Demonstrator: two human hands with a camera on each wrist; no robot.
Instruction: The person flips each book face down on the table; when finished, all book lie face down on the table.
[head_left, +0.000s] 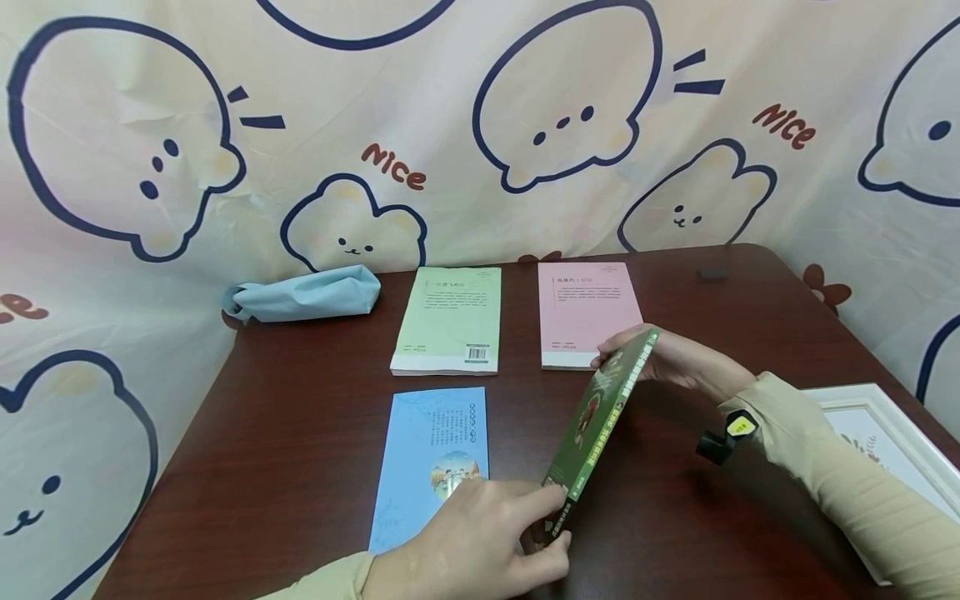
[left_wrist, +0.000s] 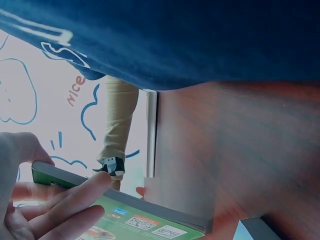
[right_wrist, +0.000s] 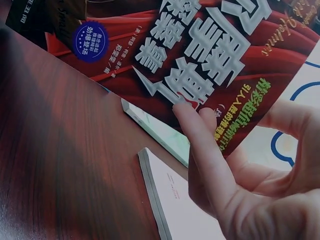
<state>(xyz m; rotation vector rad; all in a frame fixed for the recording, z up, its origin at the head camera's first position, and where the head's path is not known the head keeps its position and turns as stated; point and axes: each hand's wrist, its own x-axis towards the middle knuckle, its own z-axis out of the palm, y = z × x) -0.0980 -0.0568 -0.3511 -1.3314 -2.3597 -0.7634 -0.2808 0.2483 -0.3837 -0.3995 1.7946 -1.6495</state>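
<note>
A book (head_left: 600, 417) with a green back and spine is tilted on edge above the table, held by both hands. At its near end my left hand (head_left: 480, 533) pinches it between thumb and fingers. My right hand (head_left: 678, 358) grips the far upper end. The right wrist view shows its red front cover (right_wrist: 200, 55) with large silver characters, my right hand (right_wrist: 260, 185) at the edge. Printed codes (left_wrist: 142, 222) mark the green back in the left wrist view. Under and beside my left hand lies a blue book (head_left: 420, 450), partly covered.
A green book (head_left: 450, 321) and a pink book (head_left: 588, 308) lie side by side at the back of the dark wooden table (head_left: 285, 450). A light blue pouch (head_left: 307, 294) lies back left. On the right, a white frame (head_left: 885, 433) sits partly under my right forearm.
</note>
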